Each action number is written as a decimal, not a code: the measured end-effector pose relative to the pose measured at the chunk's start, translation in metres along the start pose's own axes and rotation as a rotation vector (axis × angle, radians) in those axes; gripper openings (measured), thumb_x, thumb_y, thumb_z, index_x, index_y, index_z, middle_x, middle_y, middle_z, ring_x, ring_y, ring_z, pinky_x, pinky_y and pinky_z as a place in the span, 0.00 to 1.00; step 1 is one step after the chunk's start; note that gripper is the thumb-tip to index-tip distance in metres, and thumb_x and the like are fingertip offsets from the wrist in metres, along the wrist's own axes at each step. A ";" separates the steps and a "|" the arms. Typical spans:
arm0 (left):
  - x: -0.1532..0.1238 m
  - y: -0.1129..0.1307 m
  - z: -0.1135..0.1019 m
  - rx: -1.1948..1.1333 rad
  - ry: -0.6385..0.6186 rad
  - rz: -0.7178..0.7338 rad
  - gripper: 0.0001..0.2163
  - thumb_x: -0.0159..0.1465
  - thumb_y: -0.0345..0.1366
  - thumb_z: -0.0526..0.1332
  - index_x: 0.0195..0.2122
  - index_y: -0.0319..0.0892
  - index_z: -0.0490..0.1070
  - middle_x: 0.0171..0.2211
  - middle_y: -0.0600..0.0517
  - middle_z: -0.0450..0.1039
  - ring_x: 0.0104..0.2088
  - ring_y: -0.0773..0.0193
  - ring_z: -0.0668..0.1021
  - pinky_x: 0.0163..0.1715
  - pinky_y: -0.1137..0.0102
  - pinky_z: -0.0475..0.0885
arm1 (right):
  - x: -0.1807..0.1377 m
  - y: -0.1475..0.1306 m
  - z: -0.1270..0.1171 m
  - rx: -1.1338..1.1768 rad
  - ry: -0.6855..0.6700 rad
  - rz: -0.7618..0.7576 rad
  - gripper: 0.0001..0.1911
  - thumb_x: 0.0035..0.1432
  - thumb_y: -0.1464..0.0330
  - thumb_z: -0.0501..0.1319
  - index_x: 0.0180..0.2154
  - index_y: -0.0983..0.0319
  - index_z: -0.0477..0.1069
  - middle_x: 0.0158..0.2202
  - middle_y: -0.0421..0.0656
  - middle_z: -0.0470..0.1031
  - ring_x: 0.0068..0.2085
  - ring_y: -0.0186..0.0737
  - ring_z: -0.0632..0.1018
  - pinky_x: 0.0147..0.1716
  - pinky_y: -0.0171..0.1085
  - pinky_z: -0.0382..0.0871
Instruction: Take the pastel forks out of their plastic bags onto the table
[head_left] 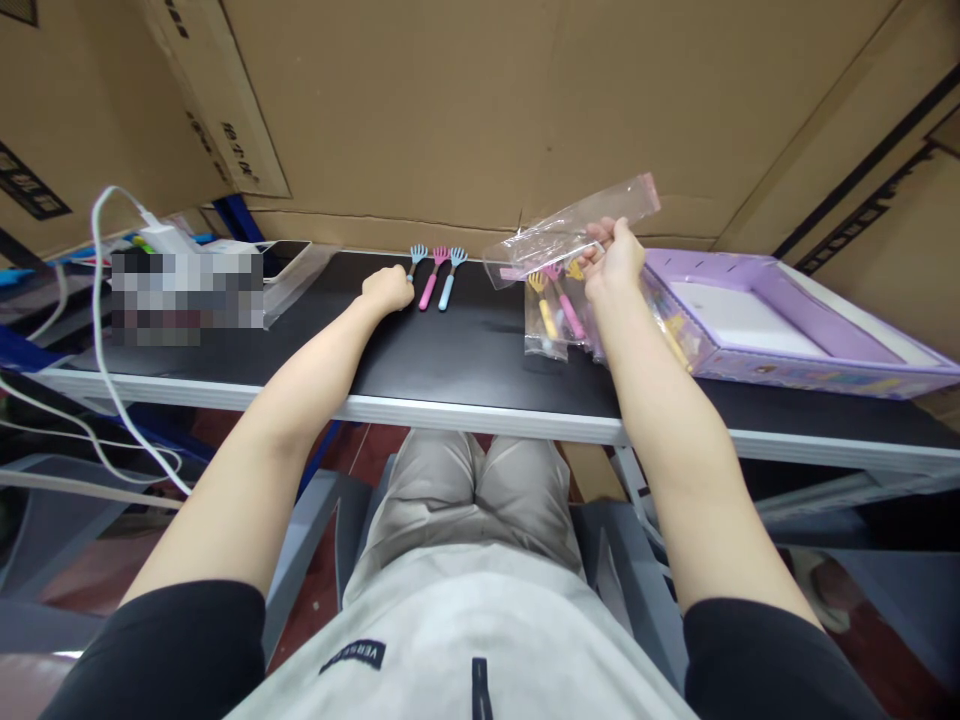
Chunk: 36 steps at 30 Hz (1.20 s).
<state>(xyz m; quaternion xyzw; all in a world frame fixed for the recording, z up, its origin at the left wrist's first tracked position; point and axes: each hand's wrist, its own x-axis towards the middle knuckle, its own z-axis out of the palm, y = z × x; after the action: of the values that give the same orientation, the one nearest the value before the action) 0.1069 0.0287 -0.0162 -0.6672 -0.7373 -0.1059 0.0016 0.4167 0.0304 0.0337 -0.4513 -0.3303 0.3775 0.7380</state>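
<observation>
My left hand [388, 288] rests on the black table [465, 350], fingers curled at the handle end of a blue toy fork [415, 262]. A pink fork [433, 276] and another blue fork [450, 276] lie right beside it. My right hand [615, 262] is raised a little over the table and pinches an empty clear plastic bag [559, 233] with a pink strip at its end. Below that hand lie bagged sets of small forks [553, 318], yellow and pink.
A purple tray-like box [780, 330] sits at the right of the table. A white charger with cable [161, 238], a phone [289, 256] and clear bags lie at the left. Cardboard boxes [480, 110] stand behind the table. My knees are under the table's front edge.
</observation>
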 end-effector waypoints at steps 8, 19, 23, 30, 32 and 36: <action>-0.002 0.007 0.001 -0.032 0.017 0.024 0.21 0.66 0.34 0.51 0.55 0.31 0.73 0.53 0.31 0.74 0.55 0.41 0.76 0.51 0.56 0.72 | -0.024 -0.005 0.010 0.040 -0.035 0.062 0.18 0.70 0.56 0.48 0.38 0.61 0.66 0.32 0.38 0.74 0.19 0.25 0.63 0.20 0.29 0.60; 0.001 0.003 0.003 -0.102 0.036 0.035 0.19 0.64 0.37 0.54 0.50 0.34 0.76 0.50 0.31 0.76 0.53 0.41 0.77 0.48 0.59 0.73 | -0.027 0.006 0.016 -0.195 -0.271 -0.008 0.16 0.63 0.54 0.58 0.40 0.60 0.72 0.32 0.41 0.76 0.22 0.28 0.70 0.24 0.32 0.67; 0.004 0.001 0.005 -0.128 0.051 0.041 0.18 0.64 0.38 0.54 0.48 0.35 0.77 0.49 0.32 0.77 0.52 0.42 0.78 0.48 0.60 0.73 | -0.037 0.006 0.019 -0.193 -0.299 0.007 0.15 0.63 0.56 0.59 0.40 0.60 0.73 0.32 0.41 0.77 0.22 0.28 0.71 0.24 0.31 0.68; 0.003 0.002 0.004 -0.276 0.161 0.019 0.13 0.64 0.39 0.58 0.41 0.36 0.76 0.47 0.34 0.77 0.52 0.45 0.77 0.50 0.62 0.70 | -0.056 0.003 0.024 -0.161 -0.436 -0.001 0.12 0.58 0.59 0.64 0.37 0.60 0.73 0.38 0.42 0.77 0.30 0.32 0.77 0.27 0.33 0.73; -0.001 0.009 -0.005 -0.434 0.239 0.054 0.14 0.67 0.41 0.55 0.41 0.36 0.76 0.45 0.37 0.78 0.51 0.49 0.78 0.50 0.65 0.70 | -0.060 0.004 0.025 -0.152 -0.493 0.001 0.11 0.56 0.60 0.67 0.35 0.61 0.73 0.38 0.42 0.77 0.35 0.34 0.78 0.31 0.34 0.75; -0.021 0.031 -0.026 -0.909 0.051 0.240 0.24 0.73 0.50 0.45 0.42 0.36 0.73 0.38 0.42 0.79 0.41 0.59 0.81 0.40 0.70 0.73 | -0.069 0.013 0.027 -0.152 -0.620 -0.042 0.11 0.51 0.61 0.71 0.32 0.61 0.76 0.39 0.43 0.79 0.43 0.37 0.79 0.39 0.37 0.74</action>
<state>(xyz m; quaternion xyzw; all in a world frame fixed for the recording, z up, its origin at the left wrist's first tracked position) 0.1356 0.0069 0.0112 -0.6779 -0.5336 -0.4333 -0.2607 0.3565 -0.0131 0.0218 -0.3617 -0.5762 0.4560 0.5738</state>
